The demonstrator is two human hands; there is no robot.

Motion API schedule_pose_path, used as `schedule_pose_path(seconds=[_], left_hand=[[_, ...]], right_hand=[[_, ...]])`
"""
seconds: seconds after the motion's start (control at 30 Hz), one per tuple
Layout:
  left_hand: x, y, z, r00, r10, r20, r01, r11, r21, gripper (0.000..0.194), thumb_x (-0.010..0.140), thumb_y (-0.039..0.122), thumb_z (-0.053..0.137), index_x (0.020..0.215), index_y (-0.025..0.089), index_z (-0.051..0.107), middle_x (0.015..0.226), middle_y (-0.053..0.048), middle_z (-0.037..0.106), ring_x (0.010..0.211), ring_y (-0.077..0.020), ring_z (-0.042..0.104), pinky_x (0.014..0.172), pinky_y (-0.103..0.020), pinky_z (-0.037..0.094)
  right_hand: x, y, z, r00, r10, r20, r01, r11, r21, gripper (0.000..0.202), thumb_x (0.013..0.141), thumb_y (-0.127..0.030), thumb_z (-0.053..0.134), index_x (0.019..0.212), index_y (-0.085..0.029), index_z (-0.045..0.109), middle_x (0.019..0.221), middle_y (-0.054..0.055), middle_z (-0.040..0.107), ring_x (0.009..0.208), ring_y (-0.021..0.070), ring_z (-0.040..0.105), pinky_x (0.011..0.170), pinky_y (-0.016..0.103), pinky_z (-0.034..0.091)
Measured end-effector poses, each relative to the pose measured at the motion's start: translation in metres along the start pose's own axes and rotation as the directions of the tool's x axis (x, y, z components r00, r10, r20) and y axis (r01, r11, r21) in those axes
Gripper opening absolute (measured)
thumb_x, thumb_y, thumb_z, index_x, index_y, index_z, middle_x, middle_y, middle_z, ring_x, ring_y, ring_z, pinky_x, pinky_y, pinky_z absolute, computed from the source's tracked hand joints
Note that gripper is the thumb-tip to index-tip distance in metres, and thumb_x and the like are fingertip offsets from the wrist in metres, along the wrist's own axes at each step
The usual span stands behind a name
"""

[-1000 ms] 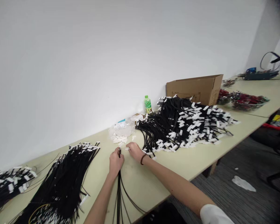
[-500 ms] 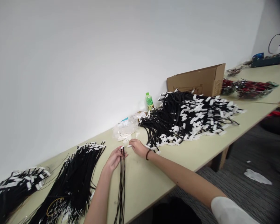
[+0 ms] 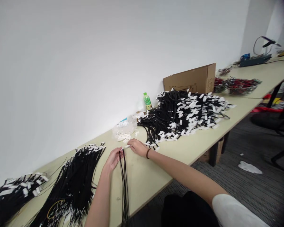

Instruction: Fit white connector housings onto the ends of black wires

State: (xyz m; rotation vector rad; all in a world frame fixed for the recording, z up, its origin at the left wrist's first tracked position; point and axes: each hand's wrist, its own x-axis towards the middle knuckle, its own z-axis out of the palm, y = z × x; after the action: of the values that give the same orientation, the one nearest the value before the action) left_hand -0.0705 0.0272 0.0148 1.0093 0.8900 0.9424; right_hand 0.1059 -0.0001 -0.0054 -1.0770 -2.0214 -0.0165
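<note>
My left hand (image 3: 113, 158) is closed on the white-tipped upper end of a thin black cable harness (image 3: 124, 183). The harness's several strands hang down over the table toward the front edge. Just to the right, my right hand (image 3: 137, 147) pinches a small white plastic connector housing (image 3: 127, 146), close to the cable end. Behind the hands, loose white housings (image 3: 123, 137) lie by a clear plastic bag (image 3: 125, 125). A dense bundle of black cables (image 3: 73, 176) rests left of my left hand.
A large heap of black cables with white connectors (image 3: 191, 110) covers the table (image 3: 153, 173) at right. Behind stand a green-capped bottle (image 3: 147, 101) and a cardboard box (image 3: 189, 79). Another cable bundle (image 3: 16, 192) lies far left. Bagged red-and-black wires (image 3: 243, 86) sit beyond the box.
The view has turned a little to the right. My right hand has brought the white housing slightly nearer the cable end in my left hand. The hanging strands have shifted a bit.
</note>
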Motion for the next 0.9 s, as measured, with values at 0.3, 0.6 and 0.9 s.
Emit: schedule_pose_path(seconds=[0.3,0.6,0.9], left_hand=[[-0.001,-0.0047,0.0047,0.998,0.053,0.028,-0.055,0.997,0.053,0.011,0.064,0.017,0.069,0.063,0.01,0.06,0.06,-0.002,0.06,0.053,-0.0068,0.053,0.05,-0.015,0.043],[-0.003,-0.0018,0.0046,0.994,-0.018,0.105,0.004,0.991,0.133,0.012,0.073,0.018,0.062,0.082,0.01,0.063,0.064,-0.004,0.061,0.056,-0.0096,0.057,0.052,-0.017,0.046],[-0.0012,-0.0062,0.0052,0.992,0.016,0.128,-0.043,0.977,0.21,0.017,0.069,0.025,0.067,0.072,0.009,0.061,0.057,-0.003,0.058,0.05,-0.0097,0.055,0.046,-0.017,0.043]], right_hand=[[-0.0012,-0.0013,-0.0016,0.999,-0.024,-0.027,0.023,0.999,-0.034,0.02,0.085,-0.005,0.04,0.1,-0.012,0.053,0.095,0.008,0.056,0.094,0.0174,0.049,0.084,0.03,0.042],[-0.0008,0.0017,-0.0004,0.998,-0.065,-0.01,0.065,0.997,-0.042,0.025,0.083,-0.001,0.04,0.1,-0.013,0.052,0.098,0.007,0.054,0.096,0.0163,0.048,0.084,0.028,0.043],[-0.0001,-0.002,-0.0036,0.994,-0.111,0.018,0.112,0.992,-0.054,0.022,0.084,-0.002,0.04,0.098,-0.015,0.052,0.094,0.006,0.054,0.092,0.0159,0.049,0.08,0.026,0.043]])
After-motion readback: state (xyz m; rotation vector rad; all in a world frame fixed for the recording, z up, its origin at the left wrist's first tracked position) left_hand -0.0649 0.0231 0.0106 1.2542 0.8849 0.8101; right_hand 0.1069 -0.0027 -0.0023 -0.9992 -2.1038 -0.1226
